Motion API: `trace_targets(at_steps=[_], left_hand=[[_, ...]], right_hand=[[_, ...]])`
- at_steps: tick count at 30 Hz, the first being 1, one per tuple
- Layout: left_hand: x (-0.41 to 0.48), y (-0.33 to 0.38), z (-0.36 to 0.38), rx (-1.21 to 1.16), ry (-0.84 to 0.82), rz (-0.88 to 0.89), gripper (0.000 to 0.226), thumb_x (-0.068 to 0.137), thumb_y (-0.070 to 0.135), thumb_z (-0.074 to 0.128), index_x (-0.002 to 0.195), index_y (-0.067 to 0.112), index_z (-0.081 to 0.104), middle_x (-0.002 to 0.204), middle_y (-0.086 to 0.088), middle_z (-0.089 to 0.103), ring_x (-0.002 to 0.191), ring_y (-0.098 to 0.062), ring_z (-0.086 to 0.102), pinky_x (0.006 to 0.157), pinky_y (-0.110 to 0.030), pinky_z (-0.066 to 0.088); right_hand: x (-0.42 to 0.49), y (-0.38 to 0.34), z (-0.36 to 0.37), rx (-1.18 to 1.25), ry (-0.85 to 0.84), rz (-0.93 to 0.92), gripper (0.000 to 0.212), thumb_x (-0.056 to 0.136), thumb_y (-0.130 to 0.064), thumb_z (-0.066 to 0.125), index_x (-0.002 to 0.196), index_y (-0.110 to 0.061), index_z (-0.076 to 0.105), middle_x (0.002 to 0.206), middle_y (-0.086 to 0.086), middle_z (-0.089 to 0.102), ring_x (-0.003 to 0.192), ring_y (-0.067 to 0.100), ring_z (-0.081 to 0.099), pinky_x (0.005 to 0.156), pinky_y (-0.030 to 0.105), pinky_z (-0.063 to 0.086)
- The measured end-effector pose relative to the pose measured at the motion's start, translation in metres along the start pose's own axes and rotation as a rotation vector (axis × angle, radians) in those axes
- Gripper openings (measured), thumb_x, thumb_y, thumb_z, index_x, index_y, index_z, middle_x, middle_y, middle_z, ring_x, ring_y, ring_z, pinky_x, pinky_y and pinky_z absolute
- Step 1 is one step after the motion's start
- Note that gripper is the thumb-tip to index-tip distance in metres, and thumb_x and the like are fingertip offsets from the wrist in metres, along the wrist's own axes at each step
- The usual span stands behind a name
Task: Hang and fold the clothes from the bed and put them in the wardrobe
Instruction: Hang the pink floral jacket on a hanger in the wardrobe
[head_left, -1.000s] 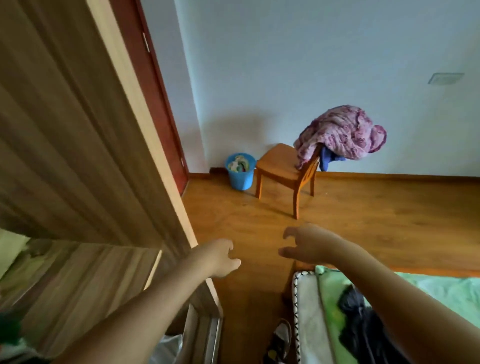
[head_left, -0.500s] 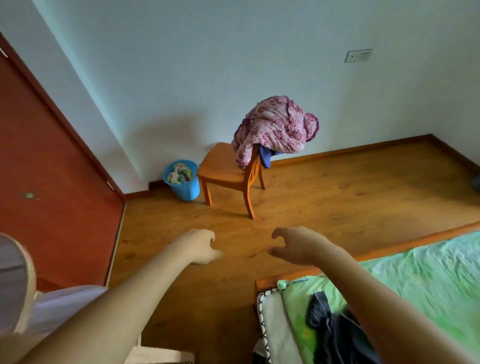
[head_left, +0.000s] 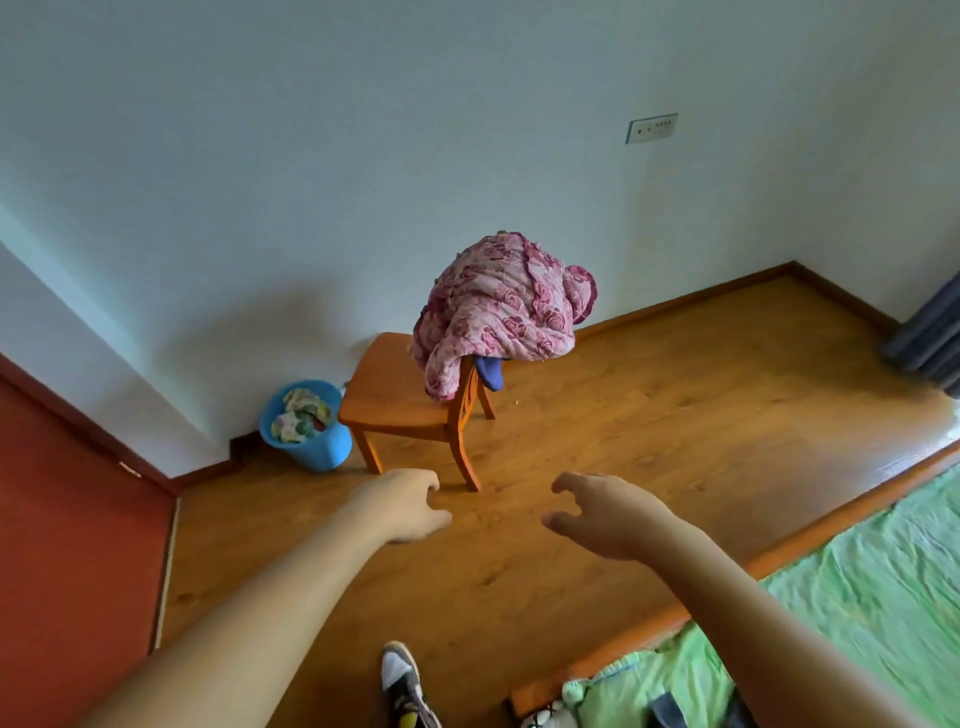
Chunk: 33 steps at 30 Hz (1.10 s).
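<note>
Glossy plank floor (head_left: 675, 426) lies open from 9 to 3 o'clock. At 4 o'clock a crinkled green sheet covers the bed (head_left: 857, 597), with a dark garment (head_left: 667, 709) on it at 5. Ahead of the hands at 12, a wooden chair (head_left: 400, 400) carries a quilted pink rose-print cover (head_left: 498, 312). A round blue bucket (head_left: 324, 447) sits just beside it. Both arms reach forward: the left hand (head_left: 402, 506) is loosely curled and the right hand (head_left: 608, 514) has its fingers spread and hooked. Both hold nothing.
</note>
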<state>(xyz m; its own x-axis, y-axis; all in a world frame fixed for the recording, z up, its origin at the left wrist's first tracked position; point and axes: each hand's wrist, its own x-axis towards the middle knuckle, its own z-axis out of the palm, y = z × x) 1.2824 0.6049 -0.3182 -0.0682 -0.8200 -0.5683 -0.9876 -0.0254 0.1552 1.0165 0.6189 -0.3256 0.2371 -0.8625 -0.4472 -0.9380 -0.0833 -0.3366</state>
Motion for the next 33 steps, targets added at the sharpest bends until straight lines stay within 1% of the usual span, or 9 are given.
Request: trace_targets(at_steps=[4,7,12,16,20,23,26,30,33], left_hand=[[0.069,-0.015,-0.035,0.048,0.025,0.094,0.063,0.090,0.058,0.059,0.145,0.030,0.047,0.142,0.001,0.056,0.124,-0.020,0.056,0.098,-0.040,0.052],[0.117,-0.040,-0.064,0.081,0.044,0.148,0.065,0.088,0.062,0.058,0.144,0.032,0.047,0.139,0.003,0.055,0.120,-0.019,0.057,0.095,-0.041,0.053],[0.180,-0.081,-0.117,0.074,0.064,0.197,0.066,0.085,0.066,0.056,0.144,0.037,0.046,0.140,0.005,0.055,0.120,-0.018,0.058,0.093,-0.040,0.055],[0.224,-0.086,-0.156,0.078,0.093,0.246,0.063,0.086,0.065,0.055,0.143,0.038,0.046,0.138,0.005,0.056,0.115,-0.018,0.061,0.087,-0.037,0.057],[0.269,-0.059,-0.191,0.093,0.112,0.328,0.065,0.083,0.065,0.052,0.141,0.036,0.047,0.134,0.004,0.055,0.111,-0.019,0.061,0.087,-0.041,0.057],[0.307,-0.025,-0.211,0.105,0.131,0.378,0.065,0.086,0.060,0.053,0.145,0.034,0.045,0.138,0.003,0.052,0.117,-0.021,0.059,0.092,-0.041,0.054],[0.351,0.014,-0.229,0.124,0.156,0.433,0.063,0.089,0.057,0.053,0.147,0.033,0.043,0.144,0.001,0.048,0.119,-0.021,0.057,0.091,-0.039,0.055],[0.418,0.072,-0.254,0.116,0.192,0.474,0.058,0.091,0.052,0.056,0.145,0.035,0.046,0.144,0.003,0.048,0.116,-0.018,0.059,0.090,-0.038,0.055],[0.466,0.114,-0.272,0.161,0.207,0.468,0.058,0.092,0.046,0.056,0.146,0.030,0.046,0.144,0.001,0.050,0.120,-0.020,0.056,0.094,-0.040,0.053]], right_hand=[[0.060,-0.005,-0.018,0.022,0.050,0.096,0.059,0.091,-0.065,0.055,0.140,-0.032,0.049,0.134,0.001,0.061,0.116,0.021,0.060,0.085,0.036,0.051],[0.114,-0.024,-0.032,0.029,0.071,0.135,0.058,0.092,-0.064,0.054,0.140,-0.030,0.049,0.134,0.002,0.061,0.118,0.022,0.059,0.089,0.038,0.052],[0.189,-0.058,-0.055,0.075,0.077,0.175,0.057,0.094,-0.061,0.053,0.141,-0.028,0.049,0.134,0.003,0.061,0.119,0.021,0.059,0.086,0.034,0.049],[0.227,-0.059,-0.076,0.096,0.123,0.222,0.056,0.094,-0.062,0.053,0.139,-0.030,0.050,0.133,0.002,0.062,0.118,0.022,0.059,0.083,0.034,0.048],[0.254,-0.037,-0.092,0.161,0.151,0.293,0.055,0.094,-0.062,0.053,0.138,-0.030,0.052,0.130,0.001,0.063,0.114,0.021,0.061,0.080,0.033,0.049],[0.281,-0.009,-0.105,0.199,0.163,0.332,0.053,0.094,-0.061,0.053,0.136,-0.029,0.053,0.128,0.001,0.064,0.110,0.020,0.063,0.084,0.034,0.053],[0.320,0.029,-0.126,0.246,0.184,0.345,0.050,0.096,-0.058,0.053,0.136,-0.028,0.054,0.129,0.001,0.064,0.112,0.020,0.062,0.086,0.036,0.053],[0.388,0.089,-0.161,0.316,0.204,0.343,0.051,0.098,-0.054,0.052,0.139,-0.023,0.052,0.127,0.002,0.066,0.101,0.019,0.063,0.075,0.032,0.052],[0.430,0.130,-0.182,0.401,0.177,0.380,0.051,0.099,-0.049,0.053,0.142,-0.021,0.050,0.128,0.005,0.066,0.106,0.022,0.063,0.074,0.030,0.049]])
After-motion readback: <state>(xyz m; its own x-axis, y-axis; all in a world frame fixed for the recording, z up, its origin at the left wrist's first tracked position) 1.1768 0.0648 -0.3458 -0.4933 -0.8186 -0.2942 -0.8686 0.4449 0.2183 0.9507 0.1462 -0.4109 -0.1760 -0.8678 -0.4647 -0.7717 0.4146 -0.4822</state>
